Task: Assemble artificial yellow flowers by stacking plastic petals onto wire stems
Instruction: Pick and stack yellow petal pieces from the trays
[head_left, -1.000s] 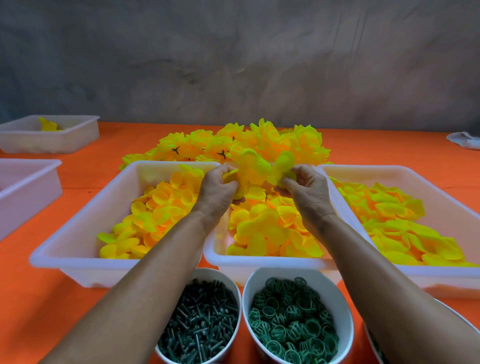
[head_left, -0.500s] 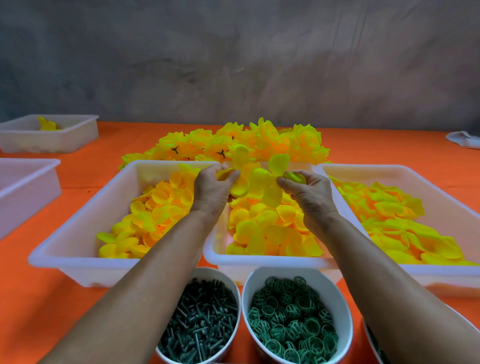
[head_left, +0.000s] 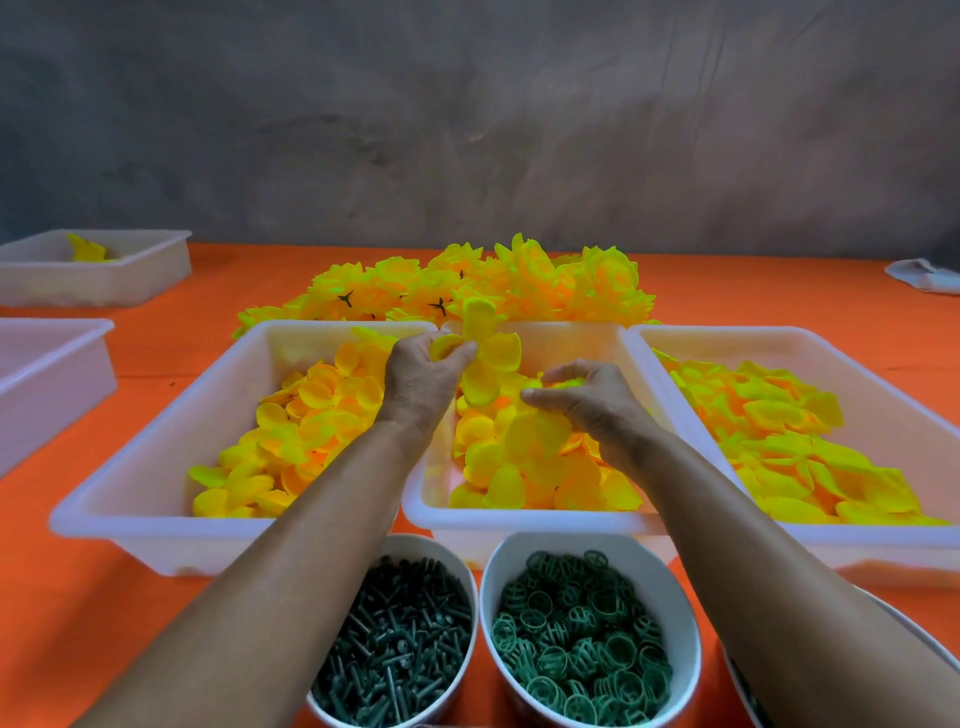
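Head view: L hand (head_left: 421, 382) grip pinched on a yellow petal piece (head_left: 485, 358), held up over the far end of the mid tray (head_left: 519, 519); petals fan out above and below the fingers. R hand (head_left: 592, 400) lower, in the mid tray, fingers curled down into the loose petals (head_left: 530, 462); cannot tell if the grip holds one. L tray (head_left: 130, 519) and R tray (head_left: 883, 551) also hold yellow petals. Finished flowers (head_left: 467, 291) piled on orange surface (head_left: 78, 623) behind the trays. Near edge: cup of dark green stems (head_left: 395, 644), just beside it a cup of green rings (head_left: 576, 639).
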